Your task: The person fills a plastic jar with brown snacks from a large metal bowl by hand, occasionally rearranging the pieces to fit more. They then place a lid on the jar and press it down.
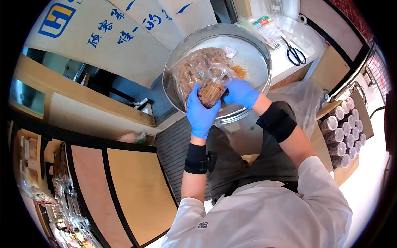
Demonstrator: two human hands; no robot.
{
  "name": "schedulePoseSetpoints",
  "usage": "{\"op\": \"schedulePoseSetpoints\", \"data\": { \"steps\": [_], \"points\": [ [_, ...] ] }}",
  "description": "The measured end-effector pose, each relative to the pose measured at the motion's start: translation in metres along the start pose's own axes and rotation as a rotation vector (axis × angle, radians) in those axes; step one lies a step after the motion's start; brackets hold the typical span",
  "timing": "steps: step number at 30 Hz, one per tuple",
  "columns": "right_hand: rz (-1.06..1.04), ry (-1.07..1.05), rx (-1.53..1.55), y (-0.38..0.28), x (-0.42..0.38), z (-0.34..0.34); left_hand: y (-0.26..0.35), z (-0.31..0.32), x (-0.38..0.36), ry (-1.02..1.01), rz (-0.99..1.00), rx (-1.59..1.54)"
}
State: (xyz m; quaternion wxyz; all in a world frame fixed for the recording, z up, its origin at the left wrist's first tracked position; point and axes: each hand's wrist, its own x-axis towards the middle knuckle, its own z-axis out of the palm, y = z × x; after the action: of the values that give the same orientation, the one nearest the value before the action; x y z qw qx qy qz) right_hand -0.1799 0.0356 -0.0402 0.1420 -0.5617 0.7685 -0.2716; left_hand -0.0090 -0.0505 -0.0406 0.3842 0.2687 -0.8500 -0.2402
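Note:
My left hand (202, 112), in a blue glove, is wrapped around a clear plastic jar (214, 89). Brown stick-like pieces fill much of the jar, whose round open mouth faces up and away from me. Close against the jar's right side is my gloved right hand (242, 93), its fingers curled; what they hold, if anything, is hidden. Beyond the jar, a large clear plastic bag (190, 68) of similar brown pieces lies in a wide round metal pan (257, 49). Orange-brown crumbs (239, 72) and a small printed packet (230, 52) are also in the pan.
Black-handled scissors (295, 56) and plastic packaging (269, 33) lie on the white counter at upper right. Several lidded clear jars (341, 132) stand stacked at right. A clear plastic sheet (304, 103) hangs beside my right arm. A wooden ledge (91, 97) runs along the left.

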Motion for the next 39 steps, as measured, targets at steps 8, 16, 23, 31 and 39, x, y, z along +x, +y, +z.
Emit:
{"op": "schedulePoseSetpoints", "data": {
  "steps": [8,16,23,31,39],
  "points": [
    [-0.121,0.259,0.348,0.015,-0.046,-0.075,-0.003,0.001,0.001,0.044,0.034,0.015],
    [-0.140,0.225,0.476,-0.005,-0.041,-0.082,-0.001,-0.001,0.002,-0.018,0.030,0.068],
    [-0.180,0.157,0.591,-0.005,-0.036,-0.091,-0.005,0.000,0.001,-0.004,0.048,0.062],
    [-0.126,0.048,0.607,-0.004,-0.024,-0.093,0.001,-0.004,0.002,-0.061,0.020,0.060],
    [-0.179,-0.021,0.767,0.001,-0.009,-0.072,0.001,-0.004,0.003,-0.058,0.023,0.050]
  ]
}}
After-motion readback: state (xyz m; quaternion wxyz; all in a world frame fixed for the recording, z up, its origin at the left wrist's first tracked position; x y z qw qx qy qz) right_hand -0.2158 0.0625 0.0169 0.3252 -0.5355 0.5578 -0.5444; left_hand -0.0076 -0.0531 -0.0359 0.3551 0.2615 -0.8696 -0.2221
